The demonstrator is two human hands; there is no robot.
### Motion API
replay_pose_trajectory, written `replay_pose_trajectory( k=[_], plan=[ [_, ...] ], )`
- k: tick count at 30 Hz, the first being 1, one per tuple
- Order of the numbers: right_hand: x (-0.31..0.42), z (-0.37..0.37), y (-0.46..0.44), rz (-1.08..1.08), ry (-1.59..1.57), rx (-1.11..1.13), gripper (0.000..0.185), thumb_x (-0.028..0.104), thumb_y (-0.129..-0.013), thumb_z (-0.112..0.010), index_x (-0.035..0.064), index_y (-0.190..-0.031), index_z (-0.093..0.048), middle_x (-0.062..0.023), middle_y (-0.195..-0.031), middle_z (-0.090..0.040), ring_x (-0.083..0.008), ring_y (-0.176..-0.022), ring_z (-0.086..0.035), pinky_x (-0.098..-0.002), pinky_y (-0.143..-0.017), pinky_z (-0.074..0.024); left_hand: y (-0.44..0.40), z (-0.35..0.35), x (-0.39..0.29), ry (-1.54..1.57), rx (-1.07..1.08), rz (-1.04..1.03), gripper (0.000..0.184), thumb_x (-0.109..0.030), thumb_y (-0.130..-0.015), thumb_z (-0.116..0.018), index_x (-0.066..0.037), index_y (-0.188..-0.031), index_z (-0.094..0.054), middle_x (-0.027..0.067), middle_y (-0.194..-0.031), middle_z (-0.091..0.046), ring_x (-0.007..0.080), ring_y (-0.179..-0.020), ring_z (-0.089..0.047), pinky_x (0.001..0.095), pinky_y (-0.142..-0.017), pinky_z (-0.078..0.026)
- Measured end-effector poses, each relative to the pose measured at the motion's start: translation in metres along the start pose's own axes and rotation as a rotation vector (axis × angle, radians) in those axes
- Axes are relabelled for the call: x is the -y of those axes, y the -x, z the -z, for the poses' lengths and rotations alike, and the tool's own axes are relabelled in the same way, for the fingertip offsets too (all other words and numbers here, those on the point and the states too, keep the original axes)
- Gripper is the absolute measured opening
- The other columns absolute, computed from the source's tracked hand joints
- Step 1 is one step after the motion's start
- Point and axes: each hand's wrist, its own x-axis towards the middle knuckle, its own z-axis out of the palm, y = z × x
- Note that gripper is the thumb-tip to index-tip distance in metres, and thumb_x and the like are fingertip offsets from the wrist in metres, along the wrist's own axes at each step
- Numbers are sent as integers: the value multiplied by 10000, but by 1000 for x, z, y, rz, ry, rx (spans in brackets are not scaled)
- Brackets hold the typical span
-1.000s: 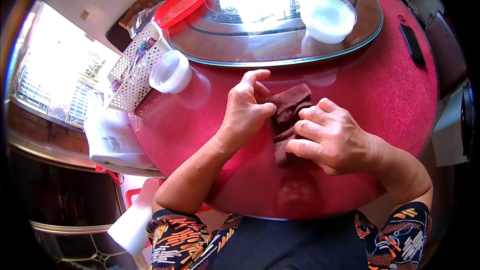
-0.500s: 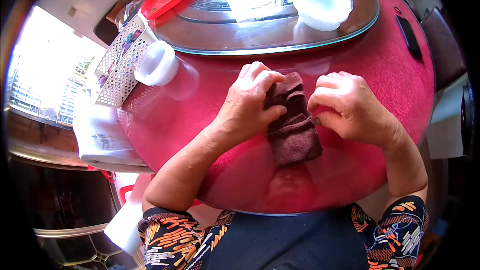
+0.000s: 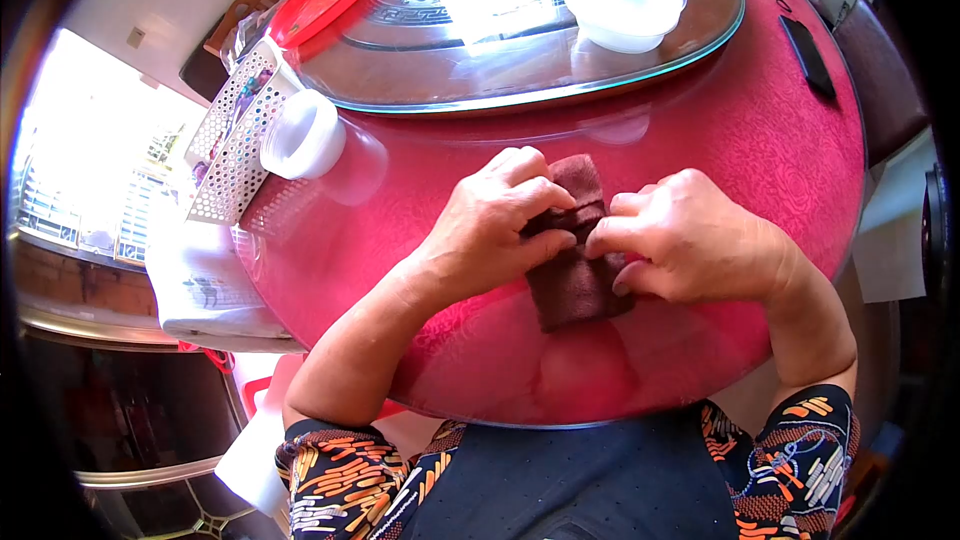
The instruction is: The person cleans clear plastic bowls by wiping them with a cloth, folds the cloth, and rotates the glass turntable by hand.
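brown cloth [image 3: 574, 296] is pinched by left hand [image 3: 492, 218] and right hand [image 3: 696, 242], both curled inward.

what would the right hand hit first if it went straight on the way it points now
The brown cloth, most likely: the right hand already appears to touch it. Just past that, roughly in line, comes the left hand, though depth is hard to judge.

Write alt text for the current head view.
A person's left hand and right hand handle a creased brown cloth at a red table. Beyond are a turntable holding a plastic container, a perforated basket at left and a dark phone at right.
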Motion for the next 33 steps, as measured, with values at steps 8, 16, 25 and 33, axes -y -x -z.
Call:
replay_pose_trajectory(
  k=[8, 16, 25, 33],
  plan=[
    [-11, -4, -8, -110, 42, -339, 106, 137, -861, -715, 88, -955, -718, -121, -860, -697, -318, -777, -708, -407, -666, -564, 0, 8, 7, 88, 90, -4, 227, 33, -708, -795, -49, -894, -696, 71, -910, -616, 229, -875, -613, 349, -711, -526],
    [-8, -6, -4, -95, 42, -78, 99, 110, -843, -686, 75, -929, -719, -151, -836, -697, -332, -806, -707, -451, -695, -562, 0, 11, 8, 112, 102, 18, 218, 27, -692, -802, -46, -867, -694, 55, -873, -624, 228, -898, -608, 359, -759, -517],
    [9, 18, 1, 143, -75, 133, 258, 138, -682, -744, 65, -911, -650, -134, -886, -628, -332, -804, -674, -447, -692, -547, -1, 15, -1, 76, 194, 18, 262, -36, -656, -842, -80, -854, -677, 22, -836, -605, 232, -890, -549, 368, -769, -494],
    [20, -9, -5, 139, 107, -32, 134, 140, -804, -661, 78, -920, -683, -116, -959, -620, -303, -920, -643, -425, -798, -521, 0, 16, 7, 110, 219, -1, 239, -26, -683, -815, -90, -873, -683, 25, -861, -622, 221, -856, -568, 363, -782, -498]
  ],
)
